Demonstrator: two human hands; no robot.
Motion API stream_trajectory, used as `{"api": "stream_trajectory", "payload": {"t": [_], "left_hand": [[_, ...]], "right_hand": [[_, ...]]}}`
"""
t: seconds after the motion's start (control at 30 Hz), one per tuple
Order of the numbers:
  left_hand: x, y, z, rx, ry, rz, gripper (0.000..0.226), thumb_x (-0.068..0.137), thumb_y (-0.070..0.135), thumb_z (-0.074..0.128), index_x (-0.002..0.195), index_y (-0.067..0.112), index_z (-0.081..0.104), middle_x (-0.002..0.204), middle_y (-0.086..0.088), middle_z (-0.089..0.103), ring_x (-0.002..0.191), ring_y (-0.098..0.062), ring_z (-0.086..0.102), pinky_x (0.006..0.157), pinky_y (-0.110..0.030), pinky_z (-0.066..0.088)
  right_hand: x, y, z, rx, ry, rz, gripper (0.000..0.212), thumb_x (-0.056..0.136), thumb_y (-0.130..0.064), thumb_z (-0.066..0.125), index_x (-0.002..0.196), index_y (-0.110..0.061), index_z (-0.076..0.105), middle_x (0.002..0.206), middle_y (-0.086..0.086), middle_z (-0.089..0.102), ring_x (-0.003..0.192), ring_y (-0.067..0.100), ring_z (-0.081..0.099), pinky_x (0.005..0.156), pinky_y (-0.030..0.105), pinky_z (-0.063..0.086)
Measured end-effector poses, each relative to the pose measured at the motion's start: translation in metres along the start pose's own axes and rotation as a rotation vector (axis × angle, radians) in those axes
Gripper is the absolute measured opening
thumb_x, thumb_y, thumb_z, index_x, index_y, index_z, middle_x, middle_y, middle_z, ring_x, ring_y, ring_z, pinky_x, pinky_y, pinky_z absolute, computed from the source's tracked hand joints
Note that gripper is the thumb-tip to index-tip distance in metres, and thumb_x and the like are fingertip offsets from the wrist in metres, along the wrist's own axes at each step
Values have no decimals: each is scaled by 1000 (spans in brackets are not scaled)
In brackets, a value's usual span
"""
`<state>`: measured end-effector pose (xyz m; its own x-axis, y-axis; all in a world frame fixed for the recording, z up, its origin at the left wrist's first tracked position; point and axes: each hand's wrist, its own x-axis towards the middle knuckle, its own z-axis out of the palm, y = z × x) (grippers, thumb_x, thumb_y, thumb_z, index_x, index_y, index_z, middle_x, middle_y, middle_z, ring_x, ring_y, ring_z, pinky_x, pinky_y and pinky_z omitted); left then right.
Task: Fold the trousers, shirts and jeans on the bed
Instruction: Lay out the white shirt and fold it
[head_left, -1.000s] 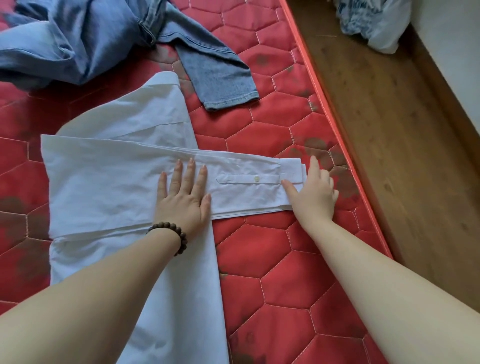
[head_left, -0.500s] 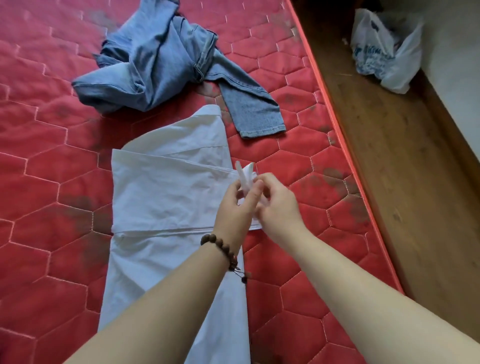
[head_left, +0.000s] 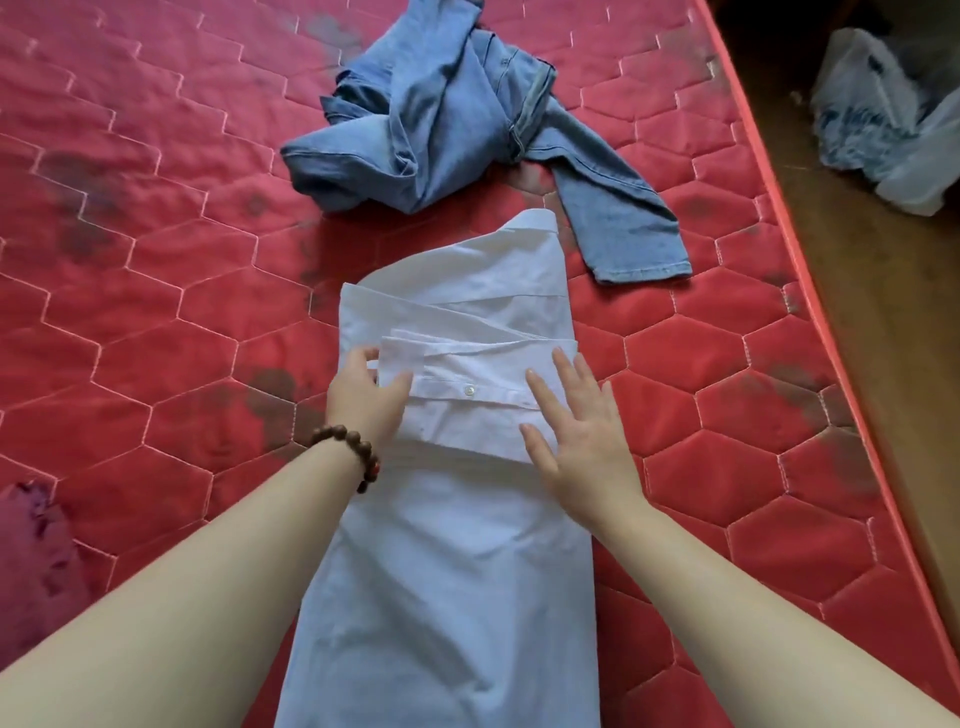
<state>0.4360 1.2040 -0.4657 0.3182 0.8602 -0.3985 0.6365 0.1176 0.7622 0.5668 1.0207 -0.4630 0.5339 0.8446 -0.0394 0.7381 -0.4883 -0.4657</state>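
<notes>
A long white cotton shirt (head_left: 447, 561) lies lengthwise at the centre of the red quilted mattress with hexagon stitching (head_left: 156, 291), its buttoned cuffed sleeve (head_left: 467, 395) folded across its middle. The left hand (head_left: 366, 397), with a brown beaded bracelet (head_left: 350, 452) at its wrist, pinches the sleeve's end at the shirt's nine o'clock edge. The right hand (head_left: 576, 441) lies released, fingers straight and spread, flat on the sleeve at three o'clock. Crumpled blue denim jeans (head_left: 457, 124) sit at twelve o'clock, just beyond the shirt's collar end. A white plastic bag (head_left: 893, 130) rests on the wooden floor (head_left: 883, 322) at two o'clock.
</notes>
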Motion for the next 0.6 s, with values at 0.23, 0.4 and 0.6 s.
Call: {"api": "stream_trajectory", "payload": {"t": [0.23,0.4,0.6], "left_hand": [[4,-23,-5,105,134,88,52,84,13,62,132,19,42,84,4,53,84,-23,57,71,-24,34],[-7,-31,-13,357,73,256,48,86,10,57,133,17,46,100,-14,62,83,-31,58,72,-33,39],[-2,-35,-6,801,217,646,42,76,12,67,117,3,61,127,-21,54,121,-39,50,98,-51,37]], "right_hand": [[13,17,40,-333,-211,42,61,97,-52,27,151,-39,2,160,-2,-12,147,17,-16,115,45,-13],[21,12,41,-331,-265,-4,58,100,-49,25,150,-38,-1,161,0,-9,148,19,-11,116,41,-11],[36,-20,41,-278,35,-87,47,91,-22,51,134,-3,53,145,21,42,137,37,37,111,59,17]]}}
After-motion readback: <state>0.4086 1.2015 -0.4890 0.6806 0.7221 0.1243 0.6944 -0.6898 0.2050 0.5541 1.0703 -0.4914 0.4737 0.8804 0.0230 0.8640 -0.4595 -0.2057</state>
